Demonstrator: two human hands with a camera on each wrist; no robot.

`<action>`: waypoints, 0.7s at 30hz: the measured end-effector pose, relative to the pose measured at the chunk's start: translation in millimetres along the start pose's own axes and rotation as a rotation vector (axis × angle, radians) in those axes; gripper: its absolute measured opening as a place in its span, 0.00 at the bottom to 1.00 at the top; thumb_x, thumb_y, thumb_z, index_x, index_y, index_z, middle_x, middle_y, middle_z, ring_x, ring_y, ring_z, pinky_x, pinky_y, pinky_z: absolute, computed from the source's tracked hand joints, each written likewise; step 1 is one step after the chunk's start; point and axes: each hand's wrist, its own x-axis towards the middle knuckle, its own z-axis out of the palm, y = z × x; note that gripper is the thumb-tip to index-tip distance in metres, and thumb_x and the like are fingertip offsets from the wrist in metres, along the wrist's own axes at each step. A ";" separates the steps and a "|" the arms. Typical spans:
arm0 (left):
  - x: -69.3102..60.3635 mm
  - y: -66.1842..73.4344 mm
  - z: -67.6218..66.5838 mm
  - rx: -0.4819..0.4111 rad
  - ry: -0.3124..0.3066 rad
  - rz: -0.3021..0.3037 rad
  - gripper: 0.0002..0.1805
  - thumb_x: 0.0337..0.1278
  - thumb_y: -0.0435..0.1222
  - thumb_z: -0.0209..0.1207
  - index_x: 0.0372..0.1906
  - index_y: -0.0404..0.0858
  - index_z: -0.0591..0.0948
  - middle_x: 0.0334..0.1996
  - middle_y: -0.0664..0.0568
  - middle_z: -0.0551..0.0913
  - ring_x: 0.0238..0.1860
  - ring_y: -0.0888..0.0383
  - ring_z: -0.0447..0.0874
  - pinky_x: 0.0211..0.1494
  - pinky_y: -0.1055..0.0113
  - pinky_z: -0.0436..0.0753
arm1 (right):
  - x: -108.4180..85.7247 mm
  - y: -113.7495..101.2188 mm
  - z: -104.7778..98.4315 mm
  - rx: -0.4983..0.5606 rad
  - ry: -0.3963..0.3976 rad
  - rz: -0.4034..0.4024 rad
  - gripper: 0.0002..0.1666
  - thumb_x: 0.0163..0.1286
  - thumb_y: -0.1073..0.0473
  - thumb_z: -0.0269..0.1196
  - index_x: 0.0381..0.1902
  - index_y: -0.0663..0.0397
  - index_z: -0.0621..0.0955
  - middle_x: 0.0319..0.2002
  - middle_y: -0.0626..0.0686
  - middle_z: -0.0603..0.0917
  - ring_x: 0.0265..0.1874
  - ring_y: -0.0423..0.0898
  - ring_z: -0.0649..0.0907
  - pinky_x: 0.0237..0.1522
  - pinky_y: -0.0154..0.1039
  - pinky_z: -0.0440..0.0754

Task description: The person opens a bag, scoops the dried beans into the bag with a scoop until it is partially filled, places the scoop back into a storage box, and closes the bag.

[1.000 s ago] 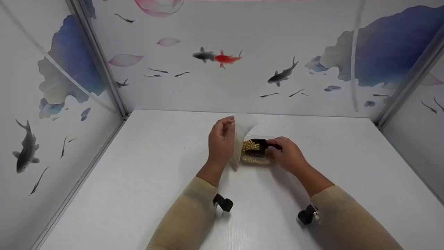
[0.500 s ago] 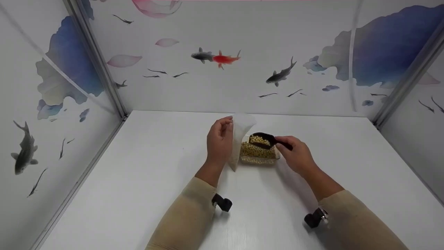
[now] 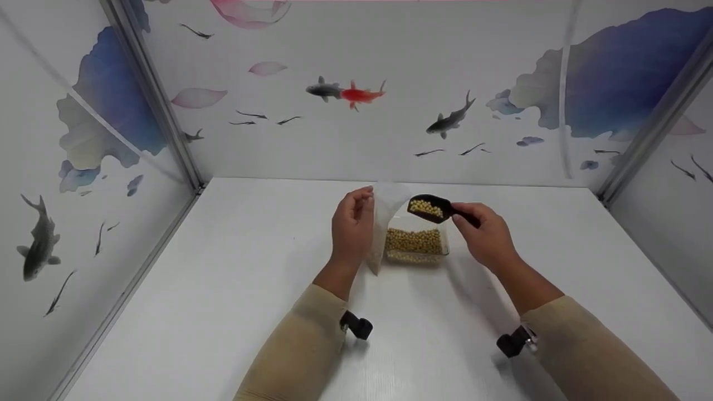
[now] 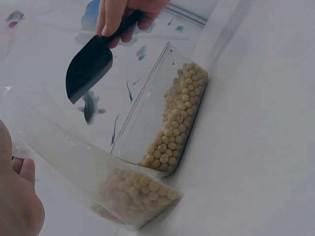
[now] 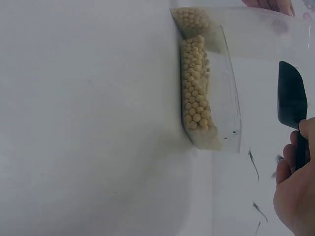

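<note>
My right hand (image 3: 486,234) grips the handle of a black scoop (image 3: 440,216), raised above the clear box and just right of the bag's mouth. Soybeans (image 3: 426,208) lie in the scoop. My left hand (image 3: 352,225) pinches the upper edge of a clear plastic bag (image 4: 64,132), which stands upright with its mouth spread. More soybeans fill the bag's bottom corner in the left wrist view. Touching or close beside the bag is a clear rectangular box (image 5: 227,93), part full of soybeans (image 5: 194,88). The left fingertips are partly hidden behind the bag.
A white table (image 3: 234,267) carries everything. White panels printed with fish and leaves close it in at the back and both sides, with metal posts (image 3: 161,106) at the corners. Small black cameras (image 3: 356,324) are strapped to both forearms.
The scoop has come up out of the soybeans in the box, loaded, and moved up and slightly right with my right hand. My left hand and the bag have stayed nearly still.
</note>
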 end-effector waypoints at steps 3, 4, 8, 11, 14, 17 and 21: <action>0.1 -0.7 -0.2 -0.001 0.000 0.000 0.13 0.84 0.42 0.55 0.60 0.44 0.83 0.65 0.55 0.85 0.64 0.58 0.84 0.69 0.60 0.85 | 4.2 -9.7 -6.3 -0.024 0.014 -0.008 0.23 0.84 0.50 0.59 0.69 0.52 0.82 0.66 0.58 0.82 0.64 0.56 0.82 0.63 0.48 0.83; 0.2 -1.1 -0.2 -0.002 0.000 0.000 0.12 0.84 0.42 0.55 0.60 0.44 0.83 0.65 0.55 0.85 0.65 0.57 0.84 0.69 0.60 0.85 | 5.6 -13.1 -8.3 -0.028 0.017 -0.008 0.23 0.85 0.50 0.59 0.69 0.51 0.82 0.66 0.58 0.82 0.64 0.56 0.81 0.64 0.51 0.83; -0.5 -1.2 -1.1 -0.014 -0.008 0.003 0.13 0.84 0.43 0.55 0.60 0.43 0.82 0.65 0.55 0.85 0.66 0.57 0.83 0.71 0.60 0.84 | 10.8 -27.4 -15.1 -0.047 0.031 -0.028 0.23 0.85 0.49 0.59 0.70 0.50 0.81 0.66 0.57 0.81 0.64 0.56 0.81 0.66 0.53 0.83; -0.9 -1.1 -1.9 -0.030 -0.017 0.007 0.14 0.84 0.43 0.54 0.61 0.43 0.82 0.66 0.54 0.84 0.68 0.57 0.82 0.72 0.60 0.83 | 14.6 -38.4 -18.7 -0.058 0.044 -0.078 0.22 0.84 0.49 0.60 0.69 0.49 0.82 0.65 0.56 0.81 0.63 0.53 0.82 0.63 0.45 0.84; -1.0 -1.2 -2.0 -0.032 -0.020 0.005 0.13 0.84 0.42 0.54 0.61 0.43 0.81 0.66 0.54 0.84 0.69 0.57 0.81 0.73 0.60 0.82 | 17.7 -49.3 -20.2 -0.083 0.047 -0.149 0.21 0.84 0.52 0.61 0.68 0.51 0.83 0.64 0.56 0.82 0.61 0.52 0.82 0.59 0.39 0.84; -0.7 -1.1 -1.5 -0.018 -0.014 -0.005 0.13 0.84 0.42 0.55 0.61 0.44 0.81 0.66 0.55 0.84 0.69 0.58 0.81 0.73 0.61 0.82 | 19.9 -59.9 -20.3 -0.163 0.029 -0.228 0.20 0.83 0.56 0.61 0.67 0.54 0.84 0.61 0.56 0.83 0.59 0.53 0.82 0.59 0.45 0.85; 0.3 -0.6 -0.7 -0.014 -0.008 -0.016 0.13 0.84 0.42 0.55 0.61 0.44 0.81 0.66 0.57 0.84 0.69 0.59 0.81 0.74 0.61 0.82 | 22.2 -72.1 -19.2 -0.300 -0.011 -0.333 0.19 0.82 0.60 0.62 0.66 0.57 0.84 0.60 0.58 0.84 0.61 0.57 0.81 0.62 0.57 0.84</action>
